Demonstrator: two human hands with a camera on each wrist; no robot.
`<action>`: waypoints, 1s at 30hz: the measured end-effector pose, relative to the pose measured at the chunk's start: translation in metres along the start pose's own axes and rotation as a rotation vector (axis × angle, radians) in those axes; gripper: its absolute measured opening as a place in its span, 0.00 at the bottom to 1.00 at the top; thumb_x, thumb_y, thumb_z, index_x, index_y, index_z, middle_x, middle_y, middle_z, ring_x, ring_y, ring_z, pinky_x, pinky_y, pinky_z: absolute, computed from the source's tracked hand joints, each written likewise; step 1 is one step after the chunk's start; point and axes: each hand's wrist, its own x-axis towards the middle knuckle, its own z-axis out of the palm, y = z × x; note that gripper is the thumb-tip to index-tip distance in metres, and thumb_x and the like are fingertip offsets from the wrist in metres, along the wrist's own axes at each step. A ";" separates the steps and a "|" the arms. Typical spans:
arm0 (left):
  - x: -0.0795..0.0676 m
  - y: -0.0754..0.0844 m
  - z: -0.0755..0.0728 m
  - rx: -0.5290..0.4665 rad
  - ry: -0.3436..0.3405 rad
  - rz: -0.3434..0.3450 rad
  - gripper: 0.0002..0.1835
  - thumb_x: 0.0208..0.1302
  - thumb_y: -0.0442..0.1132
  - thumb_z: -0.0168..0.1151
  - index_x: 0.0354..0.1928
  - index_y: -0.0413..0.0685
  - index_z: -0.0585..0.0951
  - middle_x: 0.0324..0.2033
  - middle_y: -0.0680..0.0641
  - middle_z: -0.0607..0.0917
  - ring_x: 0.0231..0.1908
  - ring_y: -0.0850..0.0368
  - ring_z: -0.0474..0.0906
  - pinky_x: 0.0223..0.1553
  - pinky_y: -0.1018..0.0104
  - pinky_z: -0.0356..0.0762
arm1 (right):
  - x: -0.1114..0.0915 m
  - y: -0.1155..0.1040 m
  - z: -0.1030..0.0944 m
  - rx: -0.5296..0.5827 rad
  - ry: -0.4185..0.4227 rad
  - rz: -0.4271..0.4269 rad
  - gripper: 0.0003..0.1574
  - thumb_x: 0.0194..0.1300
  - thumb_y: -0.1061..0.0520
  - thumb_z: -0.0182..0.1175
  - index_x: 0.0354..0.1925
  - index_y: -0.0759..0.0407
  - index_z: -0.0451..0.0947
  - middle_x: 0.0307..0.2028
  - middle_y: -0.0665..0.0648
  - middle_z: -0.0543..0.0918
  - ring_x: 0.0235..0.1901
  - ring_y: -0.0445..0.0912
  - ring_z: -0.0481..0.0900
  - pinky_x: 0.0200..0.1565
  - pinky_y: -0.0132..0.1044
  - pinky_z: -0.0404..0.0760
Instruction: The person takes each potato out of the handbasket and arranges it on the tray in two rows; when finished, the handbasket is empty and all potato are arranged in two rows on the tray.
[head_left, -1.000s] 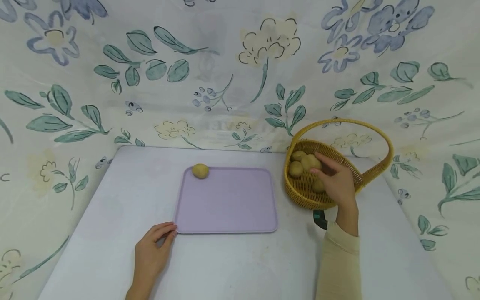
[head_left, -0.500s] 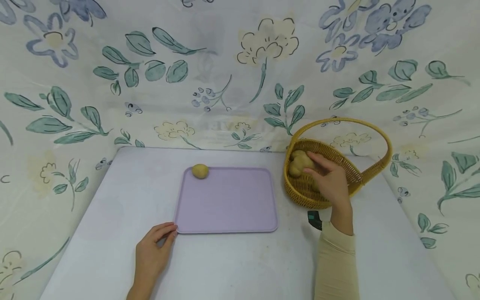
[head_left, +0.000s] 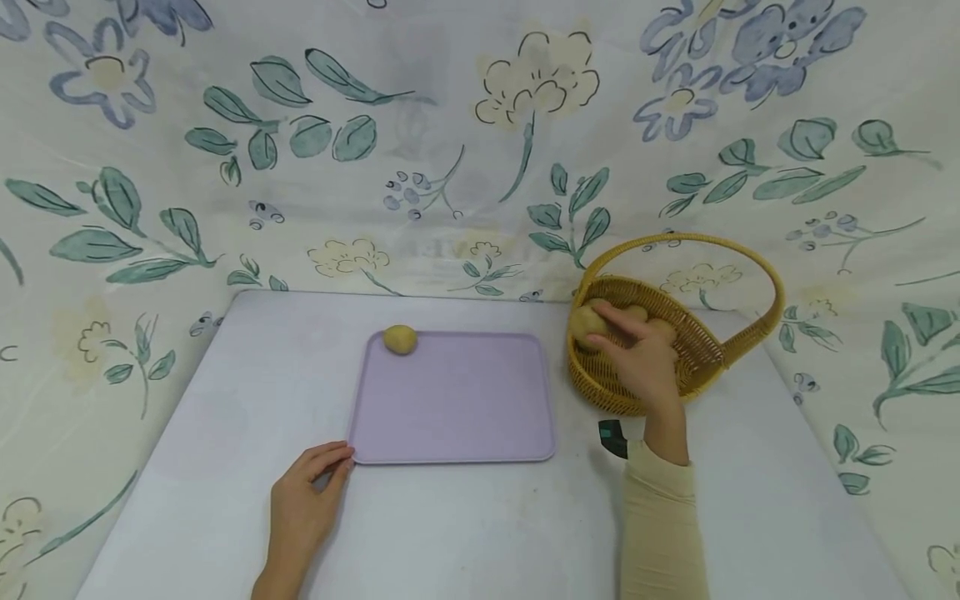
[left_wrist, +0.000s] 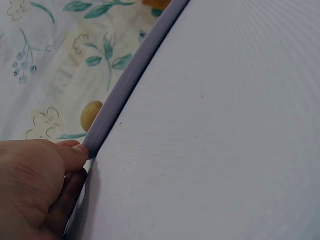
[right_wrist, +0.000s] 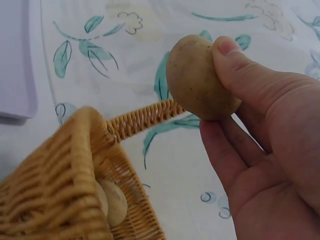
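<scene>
Between the thumb and fingers of my right hand (head_left: 647,367) is a potato (right_wrist: 197,77), held over the left side of a yellow wicker basket (head_left: 603,398). More potatoes (right_wrist: 117,202) lie inside the basket, partly covered by the hand in the head view. My left hand (head_left: 306,496) pinches the near left corner of a flat lilac tray (head_left: 453,400), thumb at the rim (left_wrist: 125,85) in the left wrist view. One potato (head_left: 401,339) rests at the tray's far left corner.
The basket's tall arched handle (head_left: 690,239) rises over its back and right side. All this stands on a white table (head_left: 480,533), with a floral cloth (head_left: 420,150) hanging behind. A dark wrist device (head_left: 612,437) sits at the right wrist.
My right hand has moved left across the basket with the potato, uncovering other potatoes behind it. The left hand and the tray stay in place.
</scene>
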 end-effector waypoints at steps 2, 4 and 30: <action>0.000 0.000 0.000 0.003 0.001 0.005 0.10 0.57 0.27 0.74 0.40 0.46 0.90 0.46 0.51 0.90 0.41 0.83 0.77 0.47 0.99 0.64 | -0.001 -0.003 0.004 0.015 -0.026 0.023 0.31 0.61 0.58 0.74 0.63 0.55 0.81 0.63 0.58 0.82 0.62 0.34 0.76 0.61 0.15 0.70; 0.000 0.000 0.000 0.008 0.002 0.010 0.10 0.57 0.27 0.74 0.40 0.46 0.90 0.46 0.51 0.90 0.41 0.82 0.77 0.47 0.99 0.63 | 0.000 -0.006 0.009 0.061 -0.054 0.008 0.31 0.61 0.60 0.73 0.63 0.58 0.81 0.63 0.59 0.82 0.62 0.37 0.77 0.60 0.21 0.77; 0.001 0.002 0.000 0.024 0.007 -0.008 0.11 0.57 0.28 0.75 0.40 0.49 0.91 0.46 0.52 0.91 0.41 0.79 0.80 0.47 0.99 0.63 | 0.013 -0.033 0.089 0.243 -0.207 -0.132 0.32 0.57 0.65 0.74 0.60 0.64 0.81 0.59 0.62 0.84 0.62 0.53 0.81 0.64 0.32 0.79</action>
